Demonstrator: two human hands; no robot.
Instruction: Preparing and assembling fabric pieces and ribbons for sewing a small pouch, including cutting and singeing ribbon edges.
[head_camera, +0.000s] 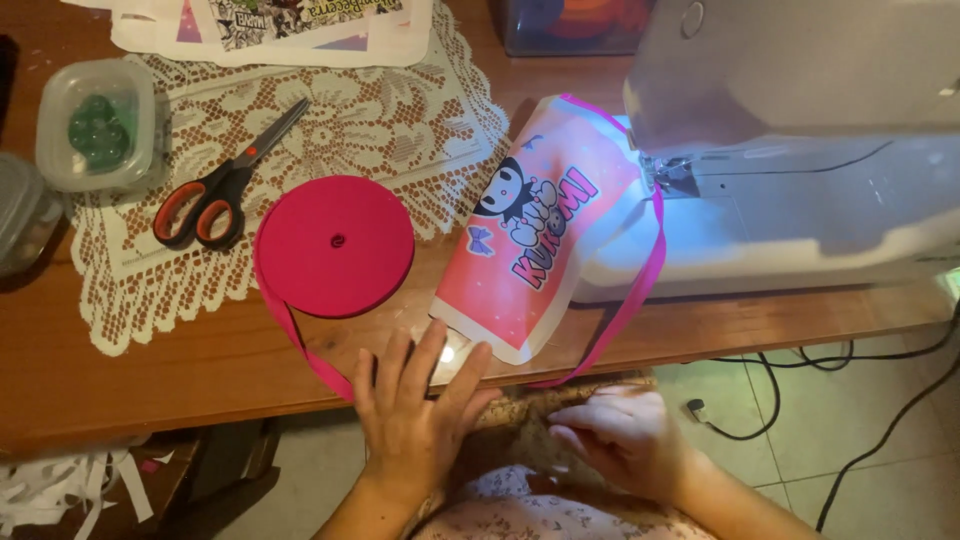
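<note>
Left hand (415, 405) lies flat, fingers spread, holding nothing, fingertips on the near clear-plastic corner of the pink printed vinyl pouch (535, 235) at the front edge of the brown wooden table (150, 370); right hand (620, 435) sits just right of it below the table edge, fingers curled, grip contents cannot be told. Pouch is glossy, pink with a cartoon figure, bound in pink ribbon trim (630, 300). Its long axis runs diagonally from the left hand up-right, far end under the needle of the white sewing machine (800, 150).
</note>
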